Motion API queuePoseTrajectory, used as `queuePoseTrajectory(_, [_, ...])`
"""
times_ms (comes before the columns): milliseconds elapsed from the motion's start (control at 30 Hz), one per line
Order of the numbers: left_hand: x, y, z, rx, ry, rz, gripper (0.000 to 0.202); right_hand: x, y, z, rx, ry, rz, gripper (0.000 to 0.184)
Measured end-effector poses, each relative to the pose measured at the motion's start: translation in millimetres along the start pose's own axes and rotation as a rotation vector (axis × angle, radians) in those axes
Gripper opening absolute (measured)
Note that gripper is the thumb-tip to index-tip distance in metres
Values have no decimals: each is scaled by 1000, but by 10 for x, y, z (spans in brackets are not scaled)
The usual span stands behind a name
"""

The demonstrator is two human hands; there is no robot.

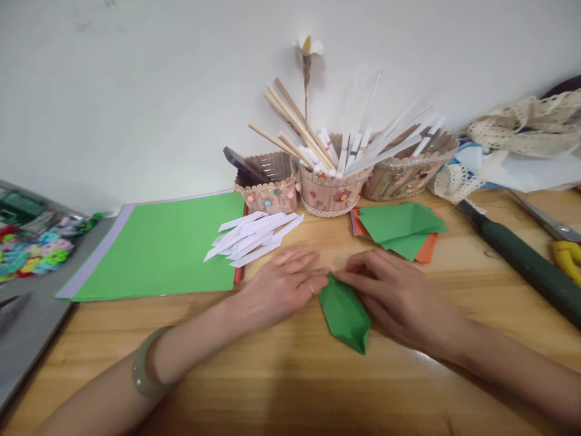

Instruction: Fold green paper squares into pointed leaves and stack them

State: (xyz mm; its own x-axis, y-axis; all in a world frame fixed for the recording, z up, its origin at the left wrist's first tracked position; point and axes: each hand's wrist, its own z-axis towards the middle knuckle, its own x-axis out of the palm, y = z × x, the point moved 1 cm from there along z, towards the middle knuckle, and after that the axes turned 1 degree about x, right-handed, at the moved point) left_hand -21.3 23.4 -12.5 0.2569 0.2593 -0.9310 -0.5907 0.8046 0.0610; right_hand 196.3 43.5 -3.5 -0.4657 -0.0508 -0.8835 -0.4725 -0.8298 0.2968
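Observation:
A folded green paper piece (345, 315), pointed at both ends, lies on the wooden table (290, 387) in front of me. My left hand (281, 284) rests flat beside its upper left tip, fingers stretched out and touching the paper's top corner. My right hand (394, 293) lies over the paper's right edge, its fingertips pressed down on the same top corner. A grey-green bangle (144, 370) circles my left wrist, and a ring shows on one left finger.
A pile of white paper strips (252, 237) lies on a green sheet stack (163, 248) at left. Three stick-built baskets (333, 188) with sticks and strips stand against the wall. Folded green and orange papers (402, 230), a dark-handled tool (521, 257), lace (521, 130) and colourful flowers (34, 251) surround them.

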Motion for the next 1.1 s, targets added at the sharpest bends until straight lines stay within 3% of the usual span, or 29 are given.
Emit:
queuePoseTrajectory(100, [31, 8, -7, -115, 28, 9, 28, 5, -4, 16, -27, 44, 0, 29])
queuePoseTrajectory(200, [24, 1, -4, -82, 22, 47, 26, -34, -20, 20, -48, 9, 15, 28])
queuePoseTrajectory(300, [-5, -32, -3, -7, -71, 94, 13, -87, -50, 17, -51, -46, 14, 25])
queuePoseTrajectory(400, [-31, -95, -9, -13, -176, 171, 17, -145, -81, 11, 14, -94, 14, 19])
queuePoseTrajectory(467, [-40, -140, -8, -44, -202, 213, 17, -172, -86, -5, 45, -56, 13, 15])
queuePoseTrajectory(567, [-46, -169, 7, -87, -166, 187, 17, -183, -71, -57, 53, 44, 12, 14])
queuePoseTrajectory(733, [-59, -123, 48, -74, -72, 68, 24, -183, -24, -135, 105, 24, 21, 15])
queuePoseTrajectory(967, [-78, -79, 61, -152, -32, -36, 20, -158, -1, -26, 5, 172, 46, 21])
queuePoseTrajectory(1100, [-95, -76, 61, -222, 9, -107, 21, -106, -88, 51, -35, 176, 36, 24])
